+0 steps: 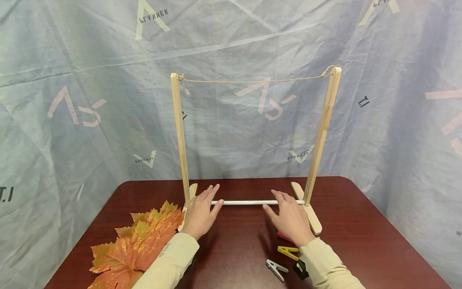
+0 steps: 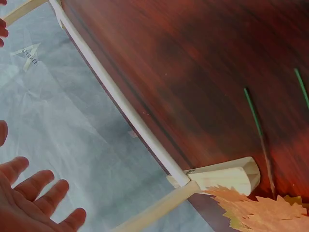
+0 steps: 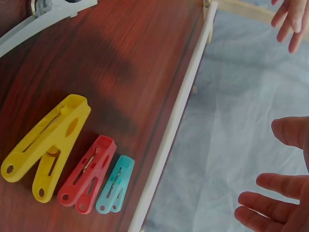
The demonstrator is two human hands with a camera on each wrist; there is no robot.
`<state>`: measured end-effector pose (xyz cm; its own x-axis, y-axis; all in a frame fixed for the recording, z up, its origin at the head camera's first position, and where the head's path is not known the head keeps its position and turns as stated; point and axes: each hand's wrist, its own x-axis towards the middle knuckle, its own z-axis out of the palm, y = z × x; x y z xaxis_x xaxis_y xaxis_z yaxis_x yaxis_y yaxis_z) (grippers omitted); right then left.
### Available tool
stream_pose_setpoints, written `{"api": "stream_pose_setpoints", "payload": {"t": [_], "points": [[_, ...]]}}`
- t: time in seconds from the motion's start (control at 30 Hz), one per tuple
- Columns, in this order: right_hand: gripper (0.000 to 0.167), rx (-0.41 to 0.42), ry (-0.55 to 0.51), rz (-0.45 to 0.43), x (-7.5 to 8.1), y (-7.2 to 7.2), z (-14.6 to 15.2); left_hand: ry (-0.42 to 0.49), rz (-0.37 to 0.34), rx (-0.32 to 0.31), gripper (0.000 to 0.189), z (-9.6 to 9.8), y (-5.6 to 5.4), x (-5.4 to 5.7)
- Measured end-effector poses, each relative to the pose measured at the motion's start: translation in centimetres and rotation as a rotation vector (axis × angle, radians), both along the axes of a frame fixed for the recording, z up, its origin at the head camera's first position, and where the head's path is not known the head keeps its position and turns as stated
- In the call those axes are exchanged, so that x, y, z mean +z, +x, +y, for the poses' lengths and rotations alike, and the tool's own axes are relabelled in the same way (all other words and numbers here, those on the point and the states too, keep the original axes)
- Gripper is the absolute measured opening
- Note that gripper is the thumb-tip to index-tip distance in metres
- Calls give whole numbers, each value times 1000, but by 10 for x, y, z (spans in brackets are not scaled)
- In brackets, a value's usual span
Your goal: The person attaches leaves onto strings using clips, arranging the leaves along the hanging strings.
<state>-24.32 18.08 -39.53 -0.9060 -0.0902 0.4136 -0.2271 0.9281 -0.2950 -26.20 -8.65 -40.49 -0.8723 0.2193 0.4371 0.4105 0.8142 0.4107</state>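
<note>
My left hand (image 1: 200, 214) and right hand (image 1: 290, 216) are held out palm down, fingers straight and spread, holding nothing. Between them in the head view runs a white rod (image 1: 249, 202), the low crossbar of a wooden stand. Both wrist views show the hands apart from the rod. The stand's left post (image 1: 179, 136) and right post (image 1: 323, 134) rise upright, and a thin string (image 1: 252, 81) is tied between their tops. By my right hand lie a yellow clothespin (image 3: 50, 145), a red clothespin (image 3: 88, 174) and a teal clothespin (image 3: 116, 184).
Orange and yellow artificial maple leaves (image 1: 131, 253) lie left of my left forearm, with green stems (image 2: 253, 112) on the table. A grey clothespin (image 1: 276, 269) and a black object (image 1: 300, 269) are near my right sleeve. A printed grey cloth (image 1: 223, 132) hangs behind the dark red table (image 1: 364, 237).
</note>
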Motion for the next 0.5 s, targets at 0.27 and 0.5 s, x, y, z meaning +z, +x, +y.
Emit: {"api": "stream_pose_setpoints", "payload": {"t": [0.27,0.5], "points": [[54,6,-62,-38,-4,2,3,98,-33,0,53,-13,1,-3],[51,29,-110,-72,-7,7,6,192,-55,-30,49,-26,4,-6]]}}
